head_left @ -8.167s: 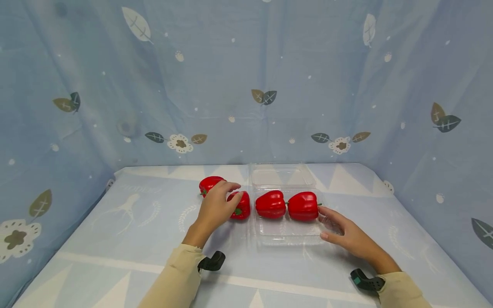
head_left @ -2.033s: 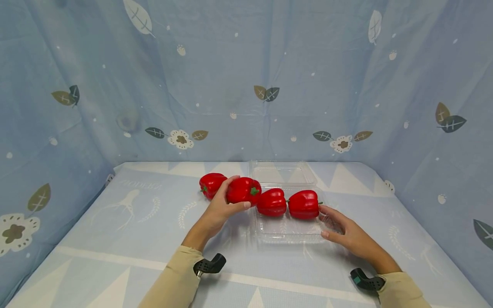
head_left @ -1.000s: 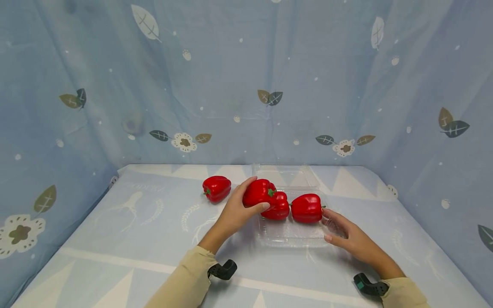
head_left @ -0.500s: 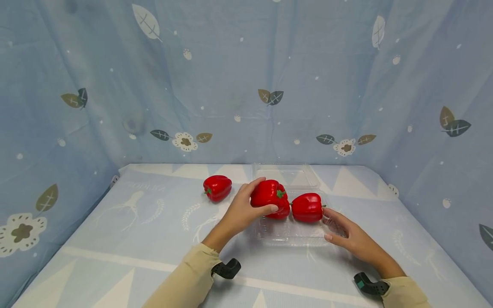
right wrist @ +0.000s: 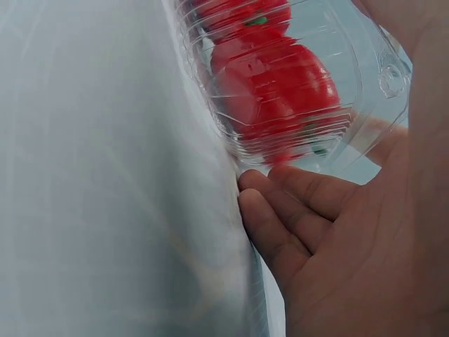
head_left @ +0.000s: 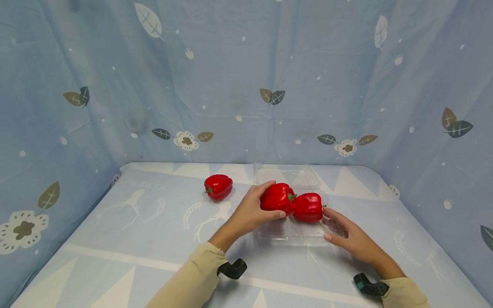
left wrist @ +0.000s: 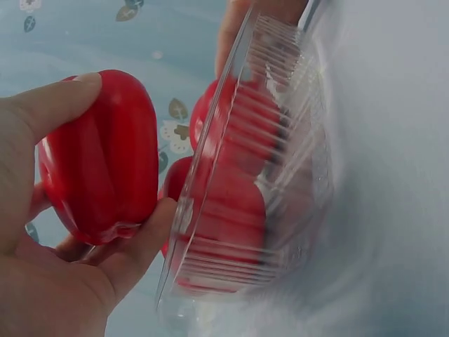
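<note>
Our left hand (head_left: pixel 250 212) has its grip wrapped around a shiny red bell pepper with a green stem (head_left: pixel 276 198), thumb on the near side and fingers over the top, as the left wrist view shows (left wrist: pixel 98 158). We hold it just above the clear plastic clamshell box (head_left: pixel 292 233), over the left part of the box, where another red pepper in the box (left wrist: pixel 235 210) shows through the ribbed wall. Beside it sits the red pepper on the right of the box (head_left: pixel 309 207), and the held one touches it or nearly does. Our right hand (head_left: pixel 348 235) lies flat with loose, straight fingers against the right side of the box; it grasps nothing, it just steadies the box on the blue patterned tabletop (head_left: pixel 127 239). To do this part well, we think we should lower the pepper slowly into the free room in front, turn its stem away from its neighbours, and keep the right hand pressing so the light box does not slide. One more red pepper (head_left: pixel 218 187) waits on the tabletop, well apart to the left.
</note>
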Demonstrator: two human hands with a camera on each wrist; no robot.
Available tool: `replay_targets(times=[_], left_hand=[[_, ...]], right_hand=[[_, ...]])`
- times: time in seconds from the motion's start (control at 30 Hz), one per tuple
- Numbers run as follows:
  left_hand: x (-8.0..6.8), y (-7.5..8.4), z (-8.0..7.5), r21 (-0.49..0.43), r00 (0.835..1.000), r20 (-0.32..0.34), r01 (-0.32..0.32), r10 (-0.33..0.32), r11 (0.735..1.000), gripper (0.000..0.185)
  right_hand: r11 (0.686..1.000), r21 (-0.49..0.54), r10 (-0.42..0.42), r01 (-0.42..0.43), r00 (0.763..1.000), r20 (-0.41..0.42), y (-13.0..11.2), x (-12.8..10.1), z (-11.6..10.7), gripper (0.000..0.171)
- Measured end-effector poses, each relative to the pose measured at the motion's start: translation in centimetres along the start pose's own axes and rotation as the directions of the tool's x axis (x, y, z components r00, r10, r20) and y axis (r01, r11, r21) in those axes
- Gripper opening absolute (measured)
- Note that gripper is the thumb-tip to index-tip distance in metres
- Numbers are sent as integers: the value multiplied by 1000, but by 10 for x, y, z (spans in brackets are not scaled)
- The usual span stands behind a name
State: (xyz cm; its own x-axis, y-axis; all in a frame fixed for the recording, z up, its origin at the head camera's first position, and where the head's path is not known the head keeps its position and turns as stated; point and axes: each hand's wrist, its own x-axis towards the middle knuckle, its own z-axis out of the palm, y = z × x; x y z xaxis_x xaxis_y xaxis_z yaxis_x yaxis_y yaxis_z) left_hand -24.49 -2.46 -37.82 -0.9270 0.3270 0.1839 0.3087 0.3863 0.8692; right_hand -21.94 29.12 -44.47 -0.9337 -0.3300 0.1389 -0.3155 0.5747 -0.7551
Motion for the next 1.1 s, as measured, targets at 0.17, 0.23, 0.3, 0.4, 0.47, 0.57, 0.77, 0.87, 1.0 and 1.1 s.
replay_targets(times=[0.17, 0.23, 0.3, 0.4, 0.47, 0.57, 0.77, 0.87, 1.0, 1.1], left_hand=[[1, 0, 3, 15, 1000, 13, -20, 20, 1000, 80], [1, 0, 5, 20, 999, 23, -29, 29, 999, 79], [2, 1, 8, 26, 999, 36, -38, 37, 999, 79], [2, 1, 13, 50, 997, 56, -50, 47, 998, 80], [3, 2, 17, 81, 996, 66, -64, 59, 995, 82], [2, 3, 21, 135, 994, 70, -93, 84, 986, 83], [0, 7, 29, 228, 990, 59, -136, 126, 964, 81], [-1, 9, 32, 255, 988, 59, -150, 140, 955, 79], [-1, 11, 37, 283, 989, 43, -146, 140, 948, 77], [-2, 11, 41, 312, 989, 38, -146, 141, 939, 75]], right_hand=[[1000, -16, 13, -13, 1000, -5, -1, 1, 1, 70], [1000, -23, 14, -14, 1000, -9, -1, 1, 1, 70], [1000, -27, 12, -12, 1000, -11, -1, 1, 2, 70], [1000, -12, 6, -6, 1000, -16, 0, 1, 2, 71], [1000, 6, -6, 6, 1000, -19, 0, 1, 2, 71], [999, 39, -25, 26, 999, -24, 1, 1, 2, 72], [997, 65, -42, 44, 999, -31, 1, 1, 2, 72], [998, 63, -29, 31, 999, -26, 1, 0, 2, 72], [997, 65, -28, 29, 1000, -13, 1, 0, 3, 73], [998, 59, -30, 31, 1000, -7, 2, 0, 4, 74]])
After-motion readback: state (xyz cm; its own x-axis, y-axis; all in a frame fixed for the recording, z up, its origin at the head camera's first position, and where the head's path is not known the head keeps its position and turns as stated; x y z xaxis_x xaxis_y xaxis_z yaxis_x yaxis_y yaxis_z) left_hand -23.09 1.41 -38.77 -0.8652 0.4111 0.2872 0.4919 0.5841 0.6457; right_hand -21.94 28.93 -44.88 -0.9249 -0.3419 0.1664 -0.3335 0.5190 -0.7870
